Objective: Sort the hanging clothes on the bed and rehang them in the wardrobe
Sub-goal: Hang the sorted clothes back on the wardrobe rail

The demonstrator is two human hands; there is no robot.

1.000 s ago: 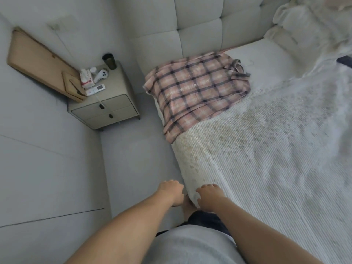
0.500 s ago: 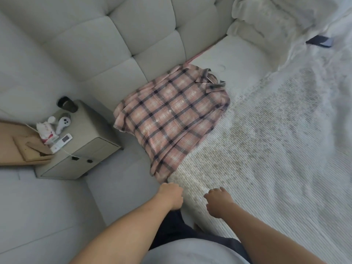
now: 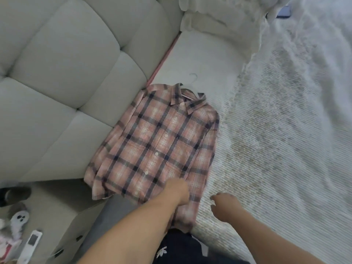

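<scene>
Padded grey headboard (image 3: 62, 88) panels fill the upper left, and the bed (image 3: 285, 149) runs from them toward the right, covered by a ribbed white bedspread with a faint speckled pattern. Near the headboard a bare strip of white sheet shows, with rumpled pillows (image 3: 219, 16) piled at the top and a dark flat object (image 3: 283, 11) beyond them, too blurred to name. Most of the bedspread to the right lies open. On the left, the bed's edge drops to a narrow strip of grey floor (image 3: 114, 212), hemmed in by a bedside cabinet (image 3: 62, 212) carrying a white remote (image 3: 32, 242), a dark cup (image 3: 13, 195) and other small items.

A plaid shirt (image 3: 156, 147) in pink, cream and navy lies face up, buttoned, at the bed's left edge. Its collar points toward the pillows, its left side runs along the headboard, and its hem hangs over the side. A pale hanger hook (image 3: 193, 80) sticks out above the collar onto the sheet.

Left hand (image 3: 178, 191) rests on the shirt's lower part near the hem, fingers curled down into the cloth; whether they actually pinch it I cannot tell. Right hand (image 3: 225, 206) hovers over the bedspread just beside the shirt's right edge, fingers loosely spread and holding nothing.
</scene>
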